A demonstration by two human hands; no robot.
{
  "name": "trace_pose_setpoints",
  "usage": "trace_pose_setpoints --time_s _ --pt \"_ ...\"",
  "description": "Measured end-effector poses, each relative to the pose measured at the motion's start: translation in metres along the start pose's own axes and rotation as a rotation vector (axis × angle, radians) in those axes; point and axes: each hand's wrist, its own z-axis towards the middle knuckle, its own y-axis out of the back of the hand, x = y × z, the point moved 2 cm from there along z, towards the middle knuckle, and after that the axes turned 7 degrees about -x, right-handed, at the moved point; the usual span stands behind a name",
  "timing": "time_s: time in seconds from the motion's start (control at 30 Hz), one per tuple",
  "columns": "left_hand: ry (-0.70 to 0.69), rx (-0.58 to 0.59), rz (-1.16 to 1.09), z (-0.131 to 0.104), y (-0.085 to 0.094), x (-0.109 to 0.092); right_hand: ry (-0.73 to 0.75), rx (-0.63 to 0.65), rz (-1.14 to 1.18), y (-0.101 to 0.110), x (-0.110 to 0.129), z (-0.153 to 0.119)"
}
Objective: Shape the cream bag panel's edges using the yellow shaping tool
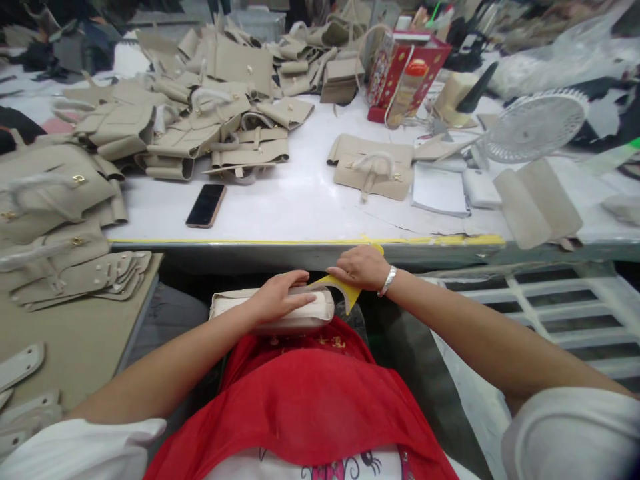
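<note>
A cream-beige bag [227, 305] lies on its side across my lap, at the table's front edge. My left hand [280, 298] rests on it with the fingers stretched out and thumb apart. In my right hand [363, 268] is a curved yellow strip [353, 297], pinched between thumb and closed fingers. The strip bends down toward the bag's right end, its inner side pale. Whether the strip is attached to the bag I cannot tell. A red apron [320, 393] covers my lap below the bag.
Beige bags [200, 127] are heaped at the back left. A phone [206, 205], another bag [375, 170], a notepad [440, 190] and a fan [537, 125] lie on the white table [280, 213]. Strap pieces [95, 283] sit on a left side board; a slatted rack [540, 300] stands right.
</note>
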Motion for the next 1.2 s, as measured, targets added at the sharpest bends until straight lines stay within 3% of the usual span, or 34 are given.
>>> trace_pose_setpoints --time_s 0.07,0.17,0.27,0.4,0.53,0.87,1.1,1.2 --pt "0.072 0.004 -0.079 0.009 0.003 0.003 0.118 0.012 0.007 -0.003 0.002 0.017" --pt "0.084 0.141 0.019 0.023 -0.002 0.006 0.243 0.043 0.018 -0.007 0.005 0.035" --pt "0.070 0.241 0.204 0.030 -0.009 0.008 0.288 0.063 0.017 -0.009 0.007 0.042" --pt "0.042 0.315 0.281 0.031 -0.013 0.004 0.291 0.120 0.031 -0.008 0.007 0.039" --pt "0.029 0.372 0.321 0.029 -0.016 -0.010 0.247 0.175 0.052 -0.007 0.005 0.025" --pt "-0.059 0.330 0.392 0.019 -0.041 -0.029 0.034 0.204 0.035 0.000 0.012 -0.026" --pt "-0.081 0.393 0.341 0.011 -0.029 -0.030 0.002 0.105 0.010 0.017 0.018 -0.036" --pt "-0.082 0.443 0.168 0.016 -0.018 -0.024 -0.168 0.102 0.091 0.019 0.007 -0.045"
